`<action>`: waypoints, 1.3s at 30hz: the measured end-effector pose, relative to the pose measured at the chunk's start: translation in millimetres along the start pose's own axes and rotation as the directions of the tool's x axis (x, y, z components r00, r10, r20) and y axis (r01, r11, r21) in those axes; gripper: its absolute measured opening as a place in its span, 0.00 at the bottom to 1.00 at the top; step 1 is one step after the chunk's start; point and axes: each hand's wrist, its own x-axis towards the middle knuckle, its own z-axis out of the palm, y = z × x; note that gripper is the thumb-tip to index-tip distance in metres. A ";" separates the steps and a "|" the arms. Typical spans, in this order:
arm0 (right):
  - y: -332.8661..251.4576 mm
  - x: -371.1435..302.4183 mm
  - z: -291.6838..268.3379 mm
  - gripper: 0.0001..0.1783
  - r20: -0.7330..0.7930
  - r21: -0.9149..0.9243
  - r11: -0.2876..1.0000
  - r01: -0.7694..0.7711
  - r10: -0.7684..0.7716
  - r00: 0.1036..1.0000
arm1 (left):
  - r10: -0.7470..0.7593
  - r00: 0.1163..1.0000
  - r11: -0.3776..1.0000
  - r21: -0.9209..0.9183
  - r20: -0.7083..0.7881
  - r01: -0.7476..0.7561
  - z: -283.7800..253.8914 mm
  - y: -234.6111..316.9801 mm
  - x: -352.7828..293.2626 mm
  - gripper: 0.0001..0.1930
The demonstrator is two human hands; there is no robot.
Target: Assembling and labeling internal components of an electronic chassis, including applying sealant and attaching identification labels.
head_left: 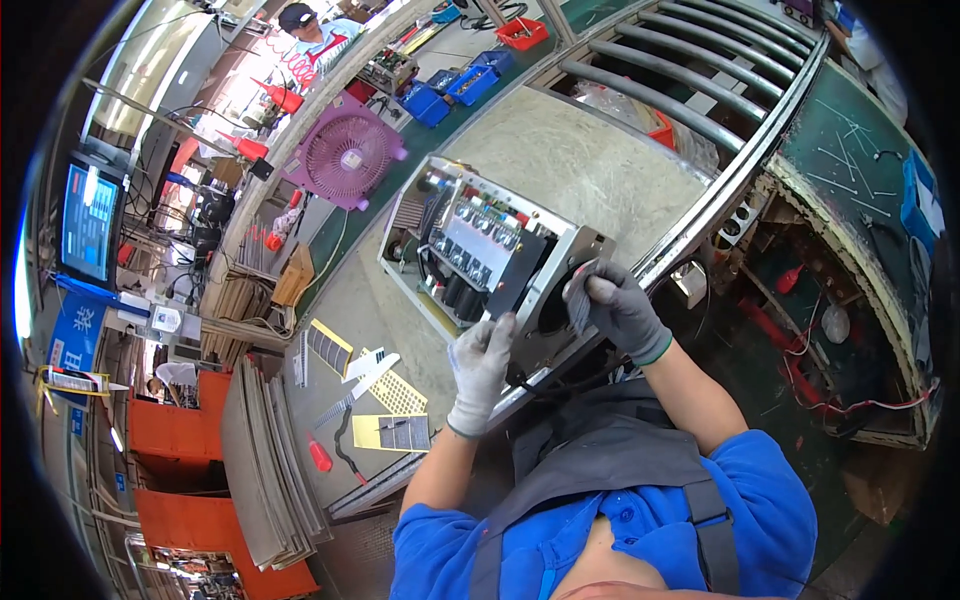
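Observation:
An open metal machine chassis (480, 250) with rows of components and a dark divider lies at an angle on the worktable (590, 150). My left hand (479, 368), in a whitish glove, is curled closed at the near edge of the chassis. What its fingers hold, if anything, is hidden. In a grey glove, my right hand (622, 308) is closed beside the end panel (562, 275), fingertips drawn together. I cannot make out what is between them. Dark cable (535, 385) lies below the panel, between my hands.
Yellow-edged sheets (390, 433), white strips (370, 375) and a red-handled tool (320, 456) lie left of the chassis. A purple fan (350, 152) stands beyond it. Metal rollers (680, 75) adjoin the table's far side. Blue bins (470, 85) and another person (315, 35) are farther back.

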 end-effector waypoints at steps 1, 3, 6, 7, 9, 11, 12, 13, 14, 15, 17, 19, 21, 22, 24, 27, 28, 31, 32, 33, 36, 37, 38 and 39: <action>1.7 -1.5 6.8 0.15 -0.001 -0.067 0.997 -0.036 0.036 0.999 | -0.021 0.999 0.998 -0.058 -0.036 0.019 -2.4 2.3 -7.5 0.22; -3.5 0.4 32.3 0.12 -0.004 -0.372 0.921 -0.114 0.121 0.993 | -0.041 0.993 0.990 -0.136 -0.107 0.026 -6.6 -35.0 -25.4 0.20; 1.8 13.3 76.8 0.09 0.151 -0.601 0.796 -0.072 0.202 0.968 | -0.063 0.972 0.943 -0.333 -0.225 -0.016 -5.3 -61.6 -39.9 0.14; 5.5 18.8 91.0 0.08 0.203 -0.625 0.780 -0.025 0.193 0.960 | -0.021 0.934 0.927 -0.356 -0.358 -0.115 -0.5 -63.5 -43.5 0.12; 8.5 32.9 120.0 0.08 0.196 -0.579 0.811 -0.084 0.238 0.951 | -0.030 0.894 0.836 -0.502 -0.448 -0.223 -2.0 -30.2 -44.1 0.13; 8.6 45.8 135.5 0.10 0.141 -0.544 0.839 -0.025 0.121 0.983 | -0.196 0.866 0.702 -0.682 -0.461 -0.205 -9.4 -16.0 -37.9 0.16; 9.6 50.5 139.6 0.10 0.101 -0.526 0.850 -0.002 0.065 0.993 | -0.336 0.841 0.539 -0.819 -0.423 -0.197 -19.5 -16.8 -38.5 0.20; 4.8 53.1 142.3 0.11 0.075 -0.588 0.809 -0.010 0.067 0.995 | -0.361 0.845 0.614 -0.783 -0.394 -0.102 -31.3 -39.8 -39.7 0.26; 9.0 52.2 139.5 0.11 0.040 -0.597 0.800 -0.056 0.100 0.994 | -0.373 0.829 0.614 -0.781 -0.417 -0.116 -38.6 -59.8 -42.9 0.26; 15.2 53.5 128.0 0.11 0.045 -0.640 0.766 -0.057 0.111 0.993 | -0.326 0.791 0.692 -0.701 -0.518 -0.174 -40.4 -58.0 -33.7 0.28; 31.2 50.1 118.0 0.11 0.040 -0.679 0.730 -0.080 0.145 0.989 | -0.357 0.798 0.585 -0.782 -0.485 -0.213 -60.8 -34.6 -24.9 0.31; 46.3 54.1 125.6 0.11 0.106 -0.729 0.685 -0.022 0.145 0.984 | -0.442 0.797 0.388 -0.889 -0.412 -0.245 -87.6 -16.1 -16.0 0.32; 56.7 60.1 135.1 0.11 0.112 -0.740 0.672 -0.027 0.163 0.980 | -0.427 0.825 0.349 -0.909 -0.371 -0.229 -101.4 -14.0 -16.8 0.32; 60.9 62.9 142.9 0.10 0.108 -0.752 0.659 -0.022 0.155 0.982 | -0.439 0.818 0.317 -0.916 -0.371 -0.246 -106.4 -21.5 -17.0 0.31; 61.5 63.3 157.1 0.10 0.077 -0.764 0.639 -0.085 0.221 0.972 | -0.438 0.821 0.238 -0.928 -0.365 -0.286 -114.0 -30.0 -17.2 0.29; 66.0 61.5 163.1 0.10 0.084 -0.838 0.543 -0.054 0.226 0.971 | -0.436 0.829 0.196 -0.936 -0.351 -0.294 -116.7 -25.1 -19.1 0.27; 67.1 60.7 162.7 0.10 0.092 -0.856 0.517 -0.030 0.208 0.974 | -0.441 0.824 0.238 -0.932 -0.355 -0.275 -116.1 -18.1 -18.9 0.27; 70.2 58.8 157.6 0.10 0.117 -0.868 0.496 0.021 0.163 0.980 | -0.450 0.823 0.248 -0.934 -0.346 -0.257 -116.1 -4.1 -18.6 0.27; 71.4 58.6 154.7 0.11 0.137 -0.864 0.501 0.047 0.144 0.980 | -0.458 0.824 0.250 -0.938 -0.332 -0.239 -116.0 -2.6 -17.9 0.27; 74.6 58.2 152.1 0.11 0.135 -0.862 0.505 0.047 0.139 0.981 | -0.455 0.827 0.253 -0.938 -0.330 -0.235 -116.0 -7.0 -18.3 0.27; 80.6 59.0 146.0 0.11 0.168 -0.848 0.520 0.103 0.079 0.983 | -0.446 0.826 0.324 -0.922 -0.345 -0.210 -114.7 -19.1 -17.8 0.31; 80.9 59.5 145.0 0.12 0.178 -0.866 0.483 0.127 0.061 0.982 | -0.438 0.828 0.323 -0.921 -0.351 -0.219 -114.0 -17.9 -17.3 0.31; 80.7 59.7 144.9 0.13 0.190 -0.883 0.444 0.151 0.043 0.981 | -0.429 0.830 0.321 -0.919 -0.357 -0.229 -113.5 -16.7 -17.0 0.30; 80.5 59.5 144.9 0.13 0.189 -0.882 0.446 0.152 0.039 0.981 | -0.426 0.832 0.324 -0.919 -0.356 -0.227 -112.7 -16.1 -16.4 0.30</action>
